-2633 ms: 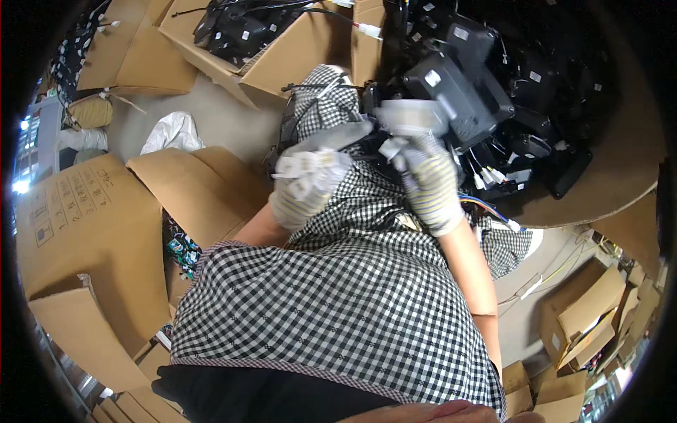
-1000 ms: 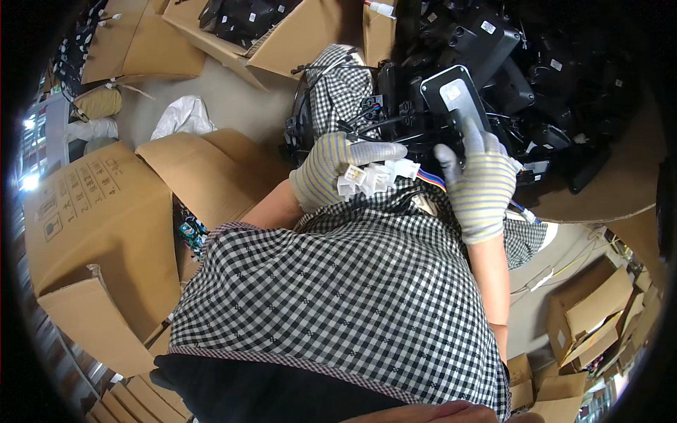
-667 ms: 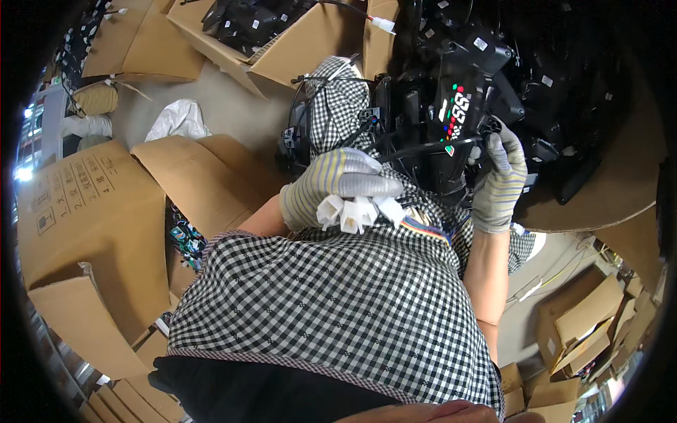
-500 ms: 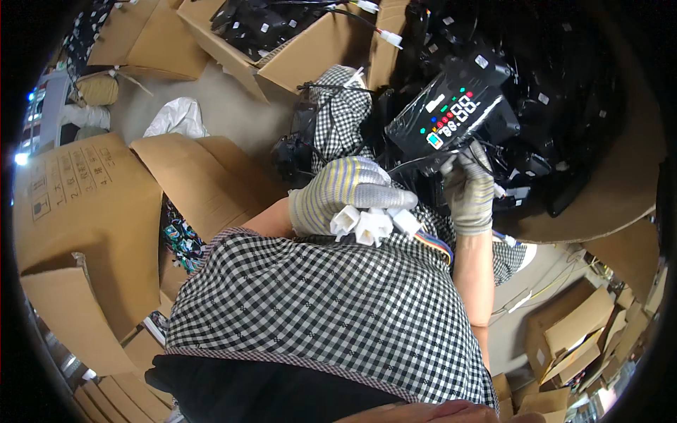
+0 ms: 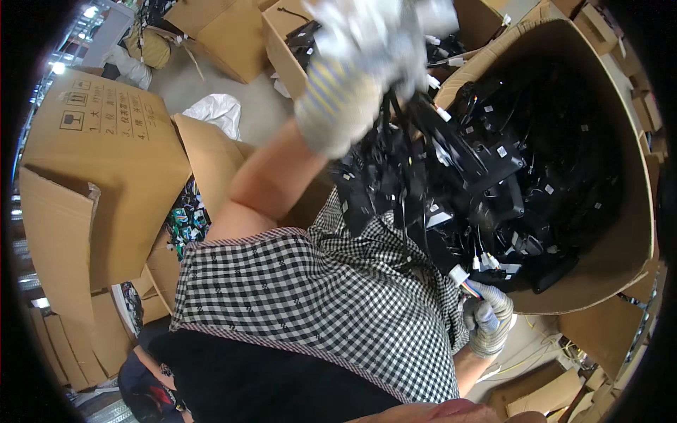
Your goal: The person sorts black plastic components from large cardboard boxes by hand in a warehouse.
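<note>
Raised at the top middle, my left hand (image 5: pixel 342 106), in a striped glove and smeared by motion, is closed round a bundle of black cables (image 5: pixel 403 106). White connectors (image 5: pixel 381 28) fan out above its fingers, and black flat electronic units (image 5: pixel 360 187) dangle below it. Lower right, my right hand (image 5: pixel 488 321), gloved too, has its fingers curled round a multicoloured wire lead (image 5: pixel 468 287). A white plug (image 5: pixel 458 273) on that lead points up and left. This hand is beside the rim of a big carton.
The big carton (image 5: pixel 642 211) at the right holds a heap of black units with white plugs. Another open carton (image 5: pixel 282 42) stands behind my left hand. At the left, a large carton (image 5: pixel 113 162) adjoins a pile of green connectors (image 5: pixel 187 218). A white bag (image 5: pixel 215 113) lies on the floor.
My left hand has swung up and forward, lifting the bundle with the units hanging below. My right hand has left the lit-looking display panel and moved down, now gripping a coloured lead.
</note>
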Demonstrator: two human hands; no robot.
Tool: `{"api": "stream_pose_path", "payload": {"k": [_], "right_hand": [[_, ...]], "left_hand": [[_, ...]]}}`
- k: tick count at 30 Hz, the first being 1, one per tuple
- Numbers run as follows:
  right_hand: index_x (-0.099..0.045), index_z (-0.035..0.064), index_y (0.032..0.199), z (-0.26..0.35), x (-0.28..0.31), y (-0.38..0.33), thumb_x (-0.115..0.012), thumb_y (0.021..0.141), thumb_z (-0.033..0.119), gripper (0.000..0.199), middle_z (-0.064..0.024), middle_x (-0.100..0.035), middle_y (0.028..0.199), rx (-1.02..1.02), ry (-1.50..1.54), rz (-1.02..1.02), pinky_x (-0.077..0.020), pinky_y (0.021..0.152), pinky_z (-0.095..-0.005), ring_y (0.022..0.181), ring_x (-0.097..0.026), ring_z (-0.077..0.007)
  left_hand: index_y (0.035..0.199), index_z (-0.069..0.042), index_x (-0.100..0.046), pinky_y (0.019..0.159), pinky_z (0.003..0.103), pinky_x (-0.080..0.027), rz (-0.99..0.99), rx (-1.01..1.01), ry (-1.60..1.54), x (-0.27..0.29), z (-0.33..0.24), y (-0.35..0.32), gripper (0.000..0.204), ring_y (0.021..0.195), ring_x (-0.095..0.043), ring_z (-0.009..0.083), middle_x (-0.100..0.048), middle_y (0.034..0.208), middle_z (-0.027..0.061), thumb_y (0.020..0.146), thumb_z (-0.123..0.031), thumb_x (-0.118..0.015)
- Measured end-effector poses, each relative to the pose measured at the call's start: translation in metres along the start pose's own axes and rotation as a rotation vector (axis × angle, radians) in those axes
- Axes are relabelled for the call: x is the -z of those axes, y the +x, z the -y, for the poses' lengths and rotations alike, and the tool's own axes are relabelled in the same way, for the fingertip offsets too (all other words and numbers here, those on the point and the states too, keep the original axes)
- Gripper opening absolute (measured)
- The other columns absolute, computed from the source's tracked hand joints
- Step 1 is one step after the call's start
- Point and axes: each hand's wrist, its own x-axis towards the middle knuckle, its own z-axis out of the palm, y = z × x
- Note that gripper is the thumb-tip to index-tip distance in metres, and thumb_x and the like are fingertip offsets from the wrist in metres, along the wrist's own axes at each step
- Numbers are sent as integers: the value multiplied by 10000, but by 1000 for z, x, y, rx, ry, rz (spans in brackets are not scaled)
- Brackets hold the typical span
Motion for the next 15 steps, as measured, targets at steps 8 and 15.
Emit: {"api": "stream_pose_path", "payload": {"k": [8,15], "right_hand": [[-648,-43,1095,-24,-5,-5,-668,869,394,493,-10,-527,600,-115,121,-176,-316,451,-189,461,-416,-62],[-633,-3,1098,-37,-10,9,-652,898,319,380,-73,-640,838,-115,266,-345,-467,605,-236,667,-570,-118]], "left_hand": [[902,-65,-560,515,261,-464,-425,-105,14,76,-2,211,86,548,-515,124,-558,725,26,880,-8,-499],[938,-38,-567,492,243,-452,-338,67,243,106,52,219,65,577,-551,126,-600,787,53,878,-52,-589]]}}
